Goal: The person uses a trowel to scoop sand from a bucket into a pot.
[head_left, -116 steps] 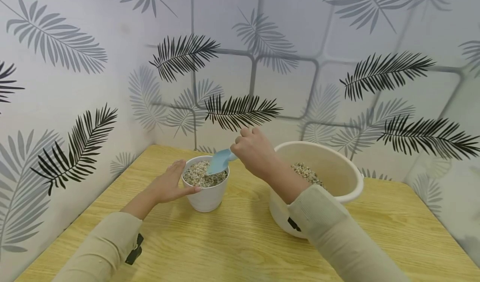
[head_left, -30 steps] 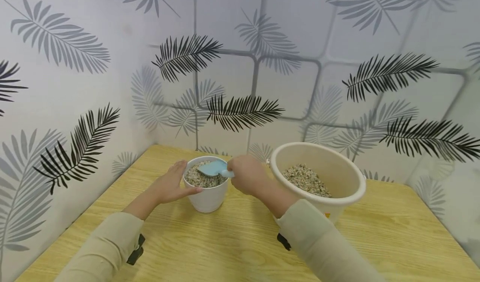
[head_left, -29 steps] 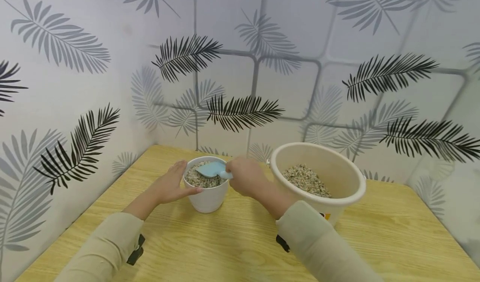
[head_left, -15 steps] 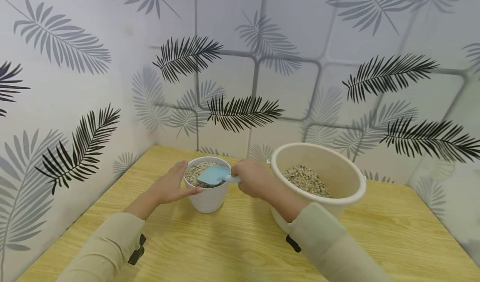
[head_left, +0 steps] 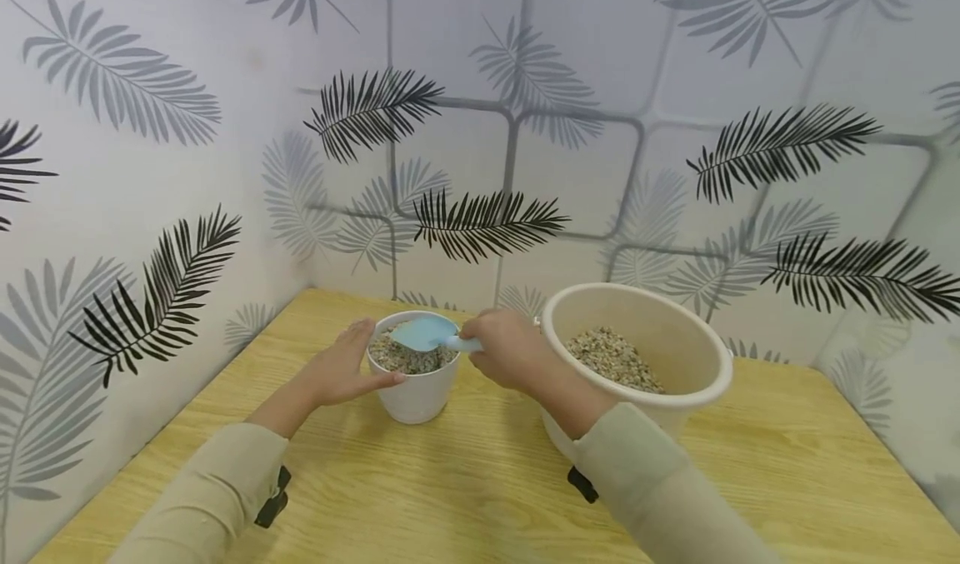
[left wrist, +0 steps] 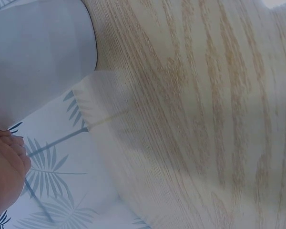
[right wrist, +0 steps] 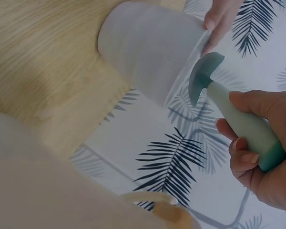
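Observation:
A white plant pot, filled nearly to the rim with small mixed-colour gravel, stands on the wooden table. My left hand lies against the pot's left side, fingers and thumb spread fairly straight along the rim. In my right hand I grip the handle of a light blue trowel. Its blade is over the back of the gravel, inside the pot's mouth in the head view. The right wrist view shows fingers and thumb wrapped round the pale handle, with the blade at the pot's rim.
Right of the pot, partly behind my right forearm, stands a large cream bucket with more gravel inside. Leaf-patterned walls meet the table at its back and left edges.
From a raised position with the blade tipped down, my right hand has lowered and the trowel has flattened. In the last half second the blade shifted towards the pot's back. My left hand stays put.

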A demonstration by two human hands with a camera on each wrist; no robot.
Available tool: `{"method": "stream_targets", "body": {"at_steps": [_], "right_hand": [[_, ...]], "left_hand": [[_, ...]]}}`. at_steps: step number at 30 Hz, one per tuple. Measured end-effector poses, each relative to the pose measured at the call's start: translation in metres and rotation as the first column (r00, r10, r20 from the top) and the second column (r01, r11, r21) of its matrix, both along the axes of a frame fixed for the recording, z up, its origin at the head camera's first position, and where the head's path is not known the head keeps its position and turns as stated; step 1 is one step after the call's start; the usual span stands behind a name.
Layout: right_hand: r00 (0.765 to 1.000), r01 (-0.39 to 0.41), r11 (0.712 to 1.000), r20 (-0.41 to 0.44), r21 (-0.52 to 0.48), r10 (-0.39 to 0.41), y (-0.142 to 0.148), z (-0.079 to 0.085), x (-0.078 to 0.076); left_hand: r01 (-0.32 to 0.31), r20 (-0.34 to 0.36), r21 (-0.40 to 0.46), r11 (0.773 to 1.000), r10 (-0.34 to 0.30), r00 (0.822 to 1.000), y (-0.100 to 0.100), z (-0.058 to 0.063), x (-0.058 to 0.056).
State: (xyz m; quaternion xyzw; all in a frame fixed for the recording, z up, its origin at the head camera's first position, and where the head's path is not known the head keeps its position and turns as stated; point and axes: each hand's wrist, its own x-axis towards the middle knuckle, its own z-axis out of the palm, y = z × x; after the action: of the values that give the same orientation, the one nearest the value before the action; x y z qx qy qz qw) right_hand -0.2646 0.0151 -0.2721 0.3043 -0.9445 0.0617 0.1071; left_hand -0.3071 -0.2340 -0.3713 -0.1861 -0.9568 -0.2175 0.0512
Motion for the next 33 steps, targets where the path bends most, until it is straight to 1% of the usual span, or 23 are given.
{"method": "stream_targets", "body": {"at_steps": [5, 8, 12, 15, 18, 23, 28, 33], "right_hand": [[1.0, -0.01, 1.0, 0.002, -0.03, 0.01, -0.006, -0.012, -0.008], [1.0, -0.014, 0.999, -0.011, -0.039, 0.013, -0.005, -0.017, -0.012], [0.999, 0.016, 1.0, 0.031, -0.011, -0.015, -0.002, -0.012, -0.012], [0.996, 0.028, 1.0, 0.081, 0.012, -0.029, 0.001, -0.002, -0.007], [0.993, 0.013, 1.0, 0.116, 0.009, -0.014, 0.002, 0.005, -0.001], [0.991, -0.003, 1.0, 0.134, -0.011, 0.005, 0.005, 0.008, 0.011], [0.992, -0.024, 0.999, 0.124, -0.036, 0.028, 0.008, 0.004, 0.017], [0.997, -0.038, 0.999, 0.071, -0.021, 0.04, 0.016, 0.002, 0.02]], "left_hand": [[0.0, 0.007, 0.007, 1.0, 0.0, 1.0, 0.0, 0.0, 0.0], [0.002, 0.002, 0.004, 1.0, -0.002, 1.0, 0.0, -0.001, -0.001], [0.003, -0.005, 0.001, 1.0, -0.003, 1.0, 0.001, -0.001, -0.001], [0.001, -0.007, 0.002, 1.0, -0.001, 1.0, 0.001, -0.001, 0.0], [0.0, -0.006, 0.007, 1.0, 0.0, 1.0, 0.0, 0.0, 0.001], [-0.005, -0.002, 0.01, 1.0, 0.005, 1.0, 0.001, -0.002, 0.005], [-0.017, 0.011, 0.008, 1.0, 0.016, 1.0, 0.002, -0.004, 0.009], [-0.025, 0.016, 0.007, 1.0, 0.025, 1.0, 0.004, -0.005, 0.012]]}}
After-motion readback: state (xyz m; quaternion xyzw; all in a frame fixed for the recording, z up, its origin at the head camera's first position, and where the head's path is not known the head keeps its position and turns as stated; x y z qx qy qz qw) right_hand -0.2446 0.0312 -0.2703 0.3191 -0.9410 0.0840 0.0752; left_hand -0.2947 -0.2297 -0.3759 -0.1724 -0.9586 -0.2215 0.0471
